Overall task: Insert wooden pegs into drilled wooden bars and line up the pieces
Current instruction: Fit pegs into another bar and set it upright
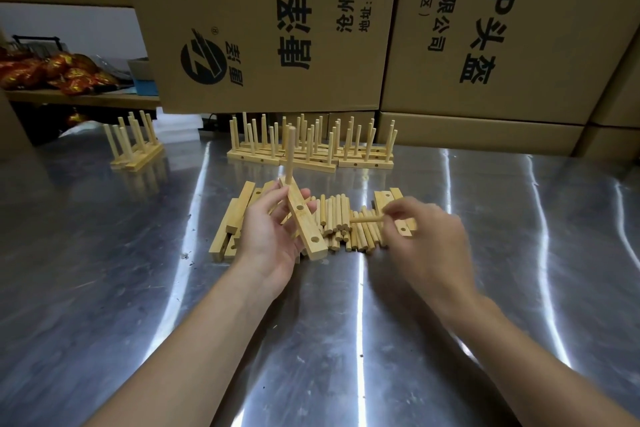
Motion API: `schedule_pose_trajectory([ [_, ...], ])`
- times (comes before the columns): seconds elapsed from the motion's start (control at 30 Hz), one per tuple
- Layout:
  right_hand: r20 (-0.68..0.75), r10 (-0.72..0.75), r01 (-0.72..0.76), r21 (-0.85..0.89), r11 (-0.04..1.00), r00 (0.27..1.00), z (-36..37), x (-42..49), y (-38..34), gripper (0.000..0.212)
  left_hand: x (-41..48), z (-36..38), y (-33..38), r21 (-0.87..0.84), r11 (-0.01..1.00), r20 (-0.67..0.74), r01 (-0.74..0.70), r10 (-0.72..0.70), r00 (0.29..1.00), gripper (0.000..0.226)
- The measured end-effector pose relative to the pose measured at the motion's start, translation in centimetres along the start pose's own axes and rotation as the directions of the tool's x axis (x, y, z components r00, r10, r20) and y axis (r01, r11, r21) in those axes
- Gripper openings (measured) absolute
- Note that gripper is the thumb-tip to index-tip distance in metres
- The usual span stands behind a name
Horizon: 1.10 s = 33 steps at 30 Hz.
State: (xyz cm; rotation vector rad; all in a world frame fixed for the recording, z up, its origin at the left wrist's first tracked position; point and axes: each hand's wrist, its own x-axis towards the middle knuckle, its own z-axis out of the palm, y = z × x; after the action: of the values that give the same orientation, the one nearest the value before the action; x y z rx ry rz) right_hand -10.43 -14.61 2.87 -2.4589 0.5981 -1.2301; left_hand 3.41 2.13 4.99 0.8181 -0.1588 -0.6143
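Note:
My left hand (268, 232) grips a drilled wooden bar (306, 224) above the steel table, tilted with its near end low. One peg (290, 156) stands upright in the bar's far hole; two nearer holes are open. My right hand (429, 236) pinches a loose peg (365, 219) lying sideways, just over the pile of loose pegs (341, 222). Bare bars (232, 218) lie left of the pile, and more bars (388, 199) sit behind my right hand, partly hidden.
Finished bars with upright pegs (311, 146) stand in a row at the back of the table, with a smaller group (135, 146) at the back left. Large cardboard boxes (277, 21) rise behind them. A shelf with red-gold wrapped items (55, 73) is at far left.

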Motion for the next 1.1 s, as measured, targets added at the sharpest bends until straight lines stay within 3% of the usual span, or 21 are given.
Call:
schedule_pose_trajectory([
  [0.03,-0.018,0.139,-0.132,0.219,0.967,0.990,-0.5,0.1,0.2,0.009,0.0,0.0,0.0,0.002,1.000,-0.004,0.030,-0.030,1.000,0.027],
  [0.1,0.117,0.326,-0.330,0.585,0.741,0.938,-1.4,0.2,0.2,0.013,-0.1,0.1,-0.3,-0.017,0.996,-0.004,0.092,-0.092,0.996,0.026],
  [0.17,0.250,0.364,-0.423,0.725,0.544,0.897,-1.9,-0.3,0.1,0.015,0.0,0.1,-0.5,-0.043,0.991,0.009,0.128,-0.128,0.992,0.028],
  [0.23,0.302,0.365,-0.450,0.773,0.446,0.881,-2.1,-0.7,0.0,0.019,0.0,0.1,-0.6,-0.042,0.988,0.051,0.146,-0.144,0.988,0.022],
  [0.4,0.265,0.342,-0.400,0.810,0.429,0.902,-2.5,-0.6,-0.3,0.026,-0.4,0.3,-1.1,0.070,0.984,0.154,0.164,-0.173,0.973,0.053],
  [0.6,0.192,0.274,-0.307,0.823,0.478,0.942,-2.7,-0.8,-0.5,0.027,-0.7,0.5,-1.4,0.182,0.979,0.159,0.091,-0.120,0.980,0.064],
  [0.8,0.156,0.205,-0.246,0.795,0.555,0.966,-2.8,-0.8,-0.7,0.035,-0.6,0.5,-1.4,0.186,0.983,0.126,0.010,-0.034,0.991,0.060],
  [1.0,0.225,0.251,-0.329,0.778,0.536,0.941,-2.6,-0.9,-0.8,0.027,-0.8,0.8,-1.2,0.187,0.982,0.147,-0.019,-0.009,0.989,0.064],
  [1.1,0.319,0.277,-0.417,0.787,0.455,0.906,-2.5,-1.0,-1.1,0.020,-0.9,0.7,-1.3,0.189,0.982,0.157,-0.008,-0.022,0.987,0.061],
])
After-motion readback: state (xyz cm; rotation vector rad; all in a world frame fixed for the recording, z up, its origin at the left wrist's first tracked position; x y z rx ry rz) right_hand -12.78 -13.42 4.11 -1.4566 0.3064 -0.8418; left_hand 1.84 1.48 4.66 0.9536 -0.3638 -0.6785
